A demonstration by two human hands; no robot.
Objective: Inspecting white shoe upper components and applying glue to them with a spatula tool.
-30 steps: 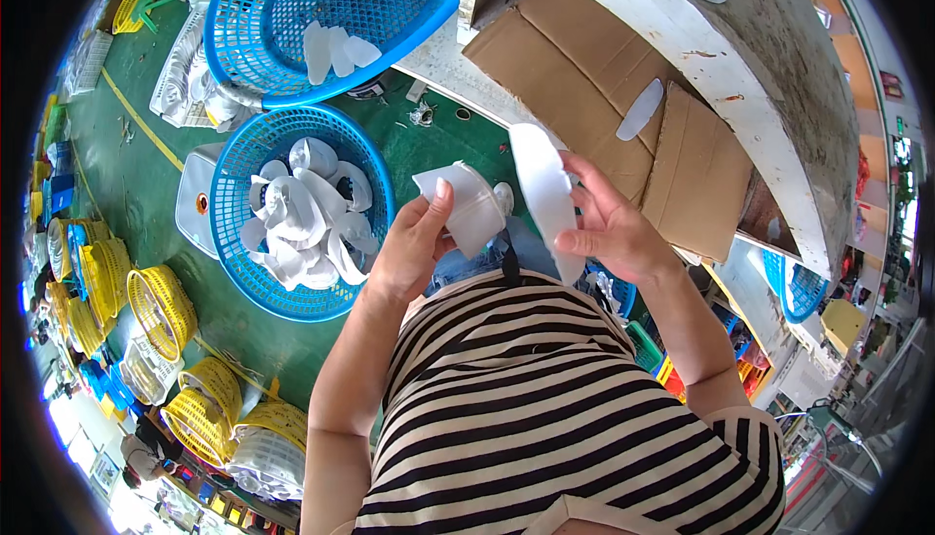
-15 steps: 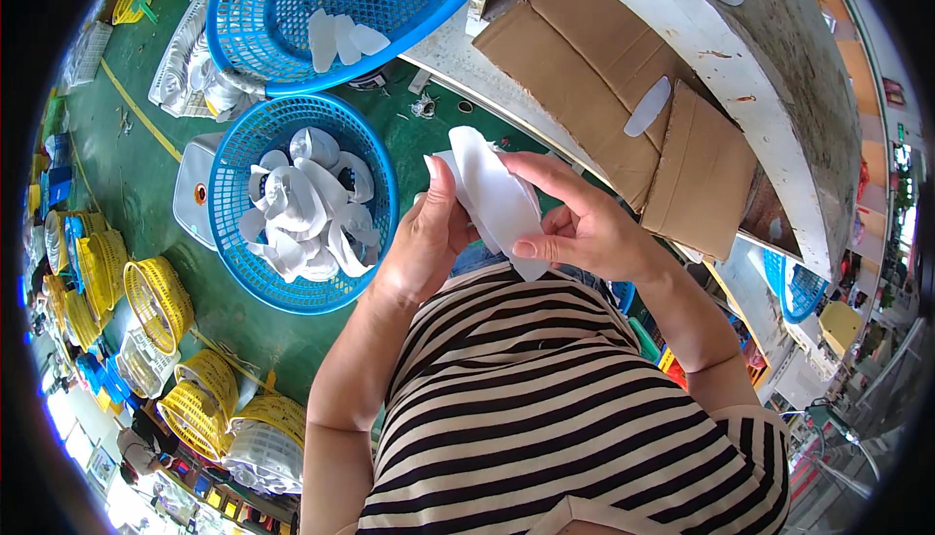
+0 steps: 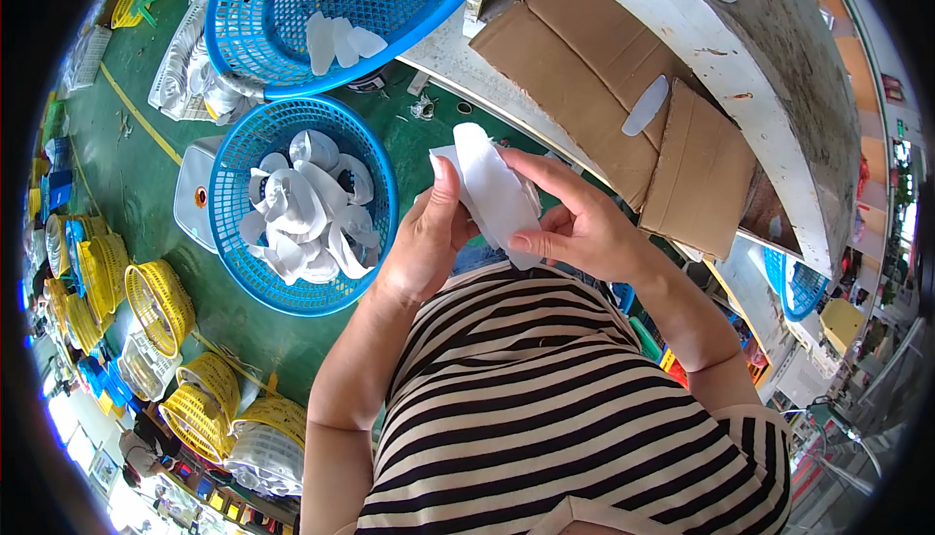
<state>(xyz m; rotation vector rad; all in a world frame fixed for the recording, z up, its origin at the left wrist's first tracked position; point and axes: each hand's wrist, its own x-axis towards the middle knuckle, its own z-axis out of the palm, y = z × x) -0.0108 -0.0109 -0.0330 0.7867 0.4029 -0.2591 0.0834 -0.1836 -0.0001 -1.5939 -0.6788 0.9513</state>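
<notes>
Between my hands, in front of my striped shirt, is a small stack of flat white insole-shaped pieces [image 3: 495, 184], tilted with its long side running up and left. My left hand [image 3: 426, 233] closes on the stack's left edge, its thumb raised along the side and its other fingers mostly hidden behind. My right hand [image 3: 592, 223] pinches the lower right part, the thumb on the front near the lower tip and the index finger along the upper right edge. To the left, a round blue basket [image 3: 226, 228] holds several curved white pieces [image 3: 297, 199].
A larger blue basket [image 3: 429, 24] at the top holds a few flat white pieces [image 3: 343, 43]. Cardboard [image 3: 575, 48] lies on the worktable at right, with one white piece [image 3: 647, 107] on it. Yellow baskets [image 3: 159, 306] stand on the green floor [image 3: 146, 184] at far left.
The top white piece has shifted slightly against the ones under it, so the stack's edges look more spread. Both hands stay nearly in place.
</notes>
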